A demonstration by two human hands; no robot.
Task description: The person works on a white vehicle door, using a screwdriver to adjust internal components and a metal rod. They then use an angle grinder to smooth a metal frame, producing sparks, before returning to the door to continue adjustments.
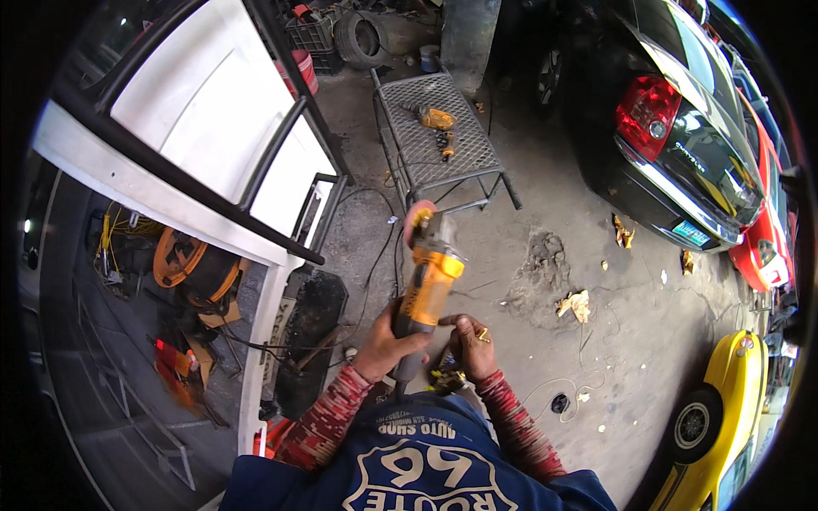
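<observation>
My left hand [388,345] is wrapped round the dark grip of a yellow and grey angle grinder [429,288]. The grinder stands nearly upright in front of my body, its head away from me. A pinkish disc [418,223] sits on the left side of that head. Close to the right of the grip is my right hand [473,347], with a ring on one finger. Its index finger points left to the grinder, and the other fingers are curled; whatever they may hold is hidden. Below it is a small yellow and black thing [446,380], partly covered.
A metal mesh stand [400,157] ahead bears a yellow power drill [436,117]. An open white vehicle door [217,102] is at left, with an orange cable reel [181,260] inside the vehicle. Cars, one black [716,162] and one yellow [734,409], are at right. A cord [366,277] crosses the floor.
</observation>
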